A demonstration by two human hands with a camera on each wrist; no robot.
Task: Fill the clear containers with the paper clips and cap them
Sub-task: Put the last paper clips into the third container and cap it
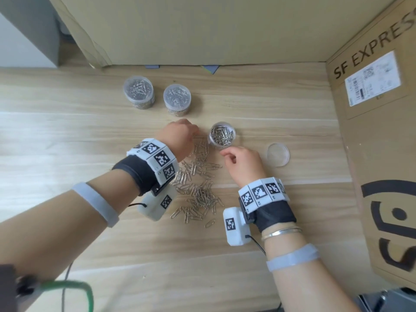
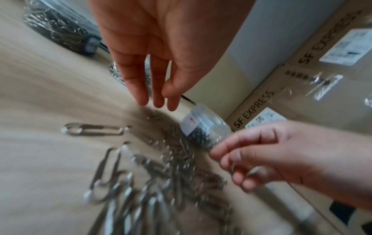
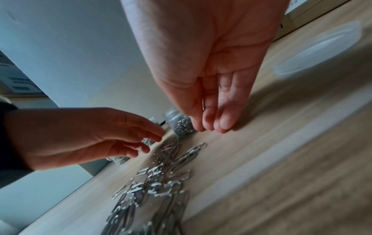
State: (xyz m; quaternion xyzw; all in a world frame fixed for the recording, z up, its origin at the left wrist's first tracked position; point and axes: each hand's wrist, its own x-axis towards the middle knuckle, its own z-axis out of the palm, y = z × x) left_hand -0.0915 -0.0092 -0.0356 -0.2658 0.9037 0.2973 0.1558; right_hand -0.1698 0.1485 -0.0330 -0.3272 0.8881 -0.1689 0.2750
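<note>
Two capped containers [image 1: 139,91] [image 1: 177,99] of clips stand done at 11 o'clock; we judge the third, open container [image 1: 222,136], nearly full, its lid [image 1: 278,154] at its 4 o'clock, loose paper clips [image 1: 198,183] remaining; left hand [image 1: 179,137] relaxed, empty; right hand [image 1: 242,164] seemingly pinching a clip, uncertain.

The head view looks steeply down on both hands. Each wrist view looks close along its palm; all share the paper clips [image 1: 198,188] beneath the fingers.

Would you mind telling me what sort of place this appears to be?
Probably an office or packing desk: a wood-grain tabletop, an SF Express shipping carton with a label, and loose paper clips beside clear containers.
</note>
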